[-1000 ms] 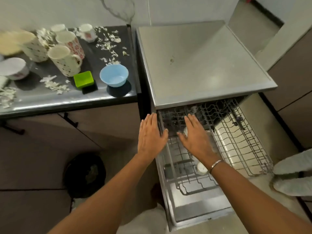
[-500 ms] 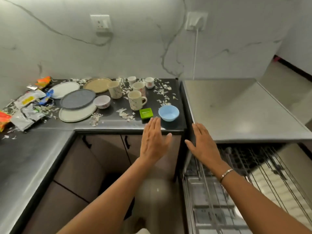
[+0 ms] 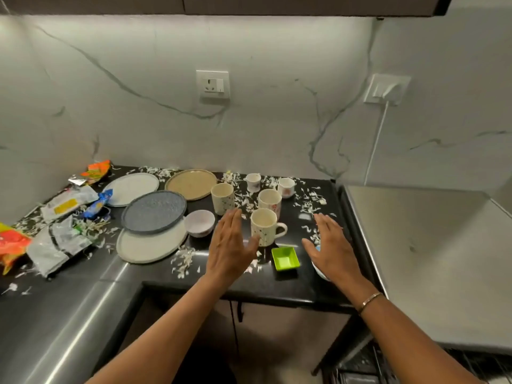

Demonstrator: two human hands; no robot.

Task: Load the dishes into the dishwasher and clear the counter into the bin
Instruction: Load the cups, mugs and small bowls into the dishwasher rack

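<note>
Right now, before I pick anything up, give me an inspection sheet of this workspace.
Surface: black counter, strewn with white scraps.
Job's things: grey plate overlapping a white plate; second white plate; tan plate; small bowl; three mugs; two small cups; green dish; dishwasher at right.
Clutter: wrappers piled at the left end.
Hands: left hand and right hand open, holding nothing, flanking the nearest mug.
Cables: white cable runs from a wall plug down toward the dishwasher.
Surroundings: marbled wall, socket, cabinet overhead.
</note>
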